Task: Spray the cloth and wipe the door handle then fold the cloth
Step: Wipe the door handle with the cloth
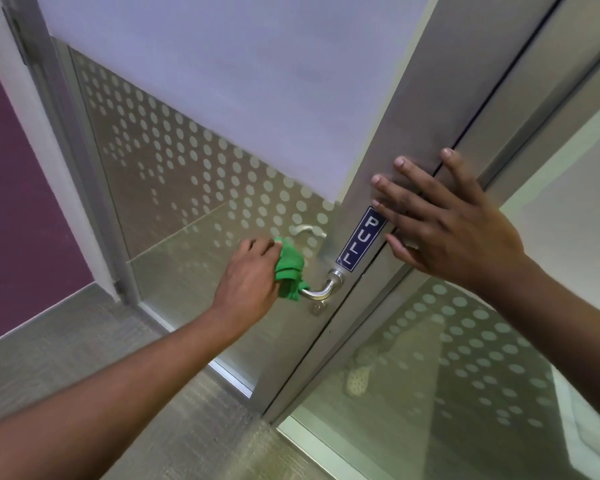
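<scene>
From the head camera, your left hand [248, 271] is closed around the bunched green cloth [289, 268], pressing it against the free end of the metal door handle [321, 288]. Your right hand [444, 220] is flat and spread on the door frame [388, 161], fingers apart, holding nothing, just above and beside the blue PULL sign [360, 239].

The wipe looks under way, and here is where it can slip. The cloth covers only the tip of the lever; the bend and the round base near the frame are bare, so you may finish with that part untouched if you don't travel inward. A tail of cloth hangs below the lever (loose, not gripped), and it could catch on the lever end or the small lock piece [317, 307] beneath, tugging the wad out of your fingers. Press down too hard and the lever may turn and unlatch the door; your bracing hand sits across the seam between door and frame, so a sudden swing could pinch those fingers. No spray bottle is in view, so I cannot tell whether the cloth is damp.
</scene>
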